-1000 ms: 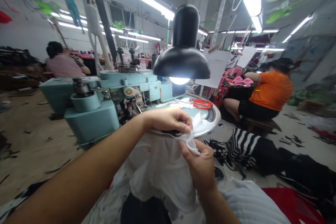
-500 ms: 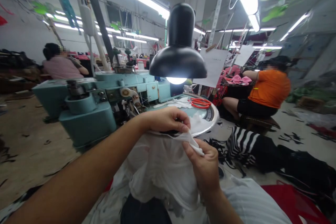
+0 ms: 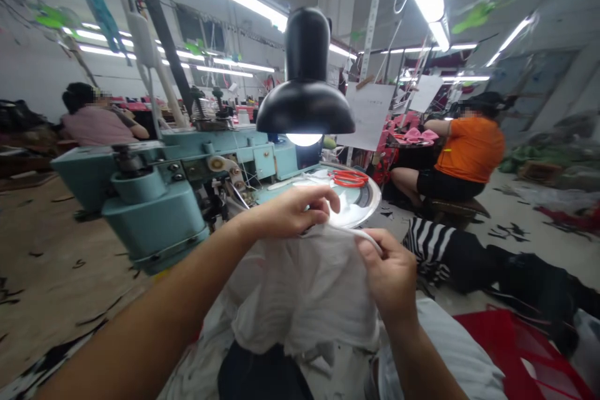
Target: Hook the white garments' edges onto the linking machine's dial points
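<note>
- One person in a pink top (image 3: 98, 124) is sitting at the far left, beyond the machine.
- Next, a pale teal machine (image 3: 150, 219) is standing along the left side, its metal parts reaching toward the round worktop.
- The left hand (image 3: 290, 209) is hovering over the near edge of the worktop, fingers bent and thumb close to the cloth's upper edge; whether its grip is closing on the cloth, I cannot tell.
- A black lamp (image 3: 307, 109) is shining down from above the hands.
- The white cloth (image 3: 323, 287) is hanging in front of the worktop, its upper edge running from beside the left hand across to the right hand.
- Red-handled scissors (image 3: 351, 179) are lying on the far part of the worktop (image 3: 375, 200), and white scraps (image 3: 347, 209) are lying nearer, inside the rim.
- The right hand (image 3: 389, 269) is gripping the cloth's upper right corner between thumb and fingers.
- Black-and-white striped fabric (image 3: 431, 244) is lying on the floor to the right.
- Another person, in an orange top (image 3: 473, 150), is sitting on a low stool (image 3: 462, 207) behind it.
- Red fabric (image 3: 515, 350) is spreading over the floor at lower right.
</note>
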{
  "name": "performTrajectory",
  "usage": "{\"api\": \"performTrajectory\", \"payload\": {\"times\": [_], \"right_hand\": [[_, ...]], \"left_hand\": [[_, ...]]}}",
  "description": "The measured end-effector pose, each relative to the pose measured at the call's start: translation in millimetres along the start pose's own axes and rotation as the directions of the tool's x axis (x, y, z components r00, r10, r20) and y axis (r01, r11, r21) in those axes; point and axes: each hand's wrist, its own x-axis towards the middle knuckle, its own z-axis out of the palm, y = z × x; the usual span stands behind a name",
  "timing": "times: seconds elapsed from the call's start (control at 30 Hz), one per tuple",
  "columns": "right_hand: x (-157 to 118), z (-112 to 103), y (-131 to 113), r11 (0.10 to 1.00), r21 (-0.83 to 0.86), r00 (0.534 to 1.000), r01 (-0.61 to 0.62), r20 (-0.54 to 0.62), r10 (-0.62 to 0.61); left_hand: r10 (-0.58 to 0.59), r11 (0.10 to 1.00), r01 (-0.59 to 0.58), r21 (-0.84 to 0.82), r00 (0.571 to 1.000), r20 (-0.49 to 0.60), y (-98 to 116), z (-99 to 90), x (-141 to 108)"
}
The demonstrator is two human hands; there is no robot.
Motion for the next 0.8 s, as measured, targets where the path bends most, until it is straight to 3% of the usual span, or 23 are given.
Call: {"api": "performTrajectory", "payload": {"times": [0.1,0.27,0.37,0.43,0.5,0.6,0.7,0.8], "right_hand": [[11.0,-0.7,-10.0,0.999,-0.031,0.999,-0.029,0.038,0.03],[25.8,-7.4,-23.4,0.999,-0.051,0.996,-0.018,0.09,0.022],[29.5,-24.8,-15.2,0.99,-0.139,0.974,-0.036,0.218,0.066],[25.6,-34.5,-3.6,0.981,-0.14,0.94,-0.134,0.295,0.171],[16.6,-36.7,7.9,0.94,0.044,0.891,-0.337,0.337,0.303],[0.3,-25.6,17.3,0.744,0.369,0.819,-0.557,0.394,0.418],[-8.2,-7.3,14.6,0.675,0.411,0.779,-0.613,0.461,0.426],[-7.0,8.5,4.9,0.612,0.489,0.782,-0.621,0.441,0.441]], "left_hand": [[-0.032,0.996,0.029,0.083,0.999,0.025,0.9,3.2,4.0],[-0.09,0.996,0.085,0.03,0.974,0.208,-0.3,-4.4,15.7],[-0.1,0.995,0.093,0.039,0.958,0.267,-0.4,-10.3,25.4],[-0.059,0.998,0.052,0.034,0.951,0.304,-2.0,-12.6,33.1],[-0.007,1.0,0.009,-0.005,0.937,0.349,-5.2,-13.0,39.8],[0.05,0.997,-0.024,-0.077,0.931,0.362,-11.5,-10.5,43.5],[0.084,0.991,-0.051,-0.12,0.953,0.291,-16.2,-6.7,39.5],[0.105,0.99,-0.077,-0.121,0.964,0.242,-18.5,-4.6,34.7]]}}
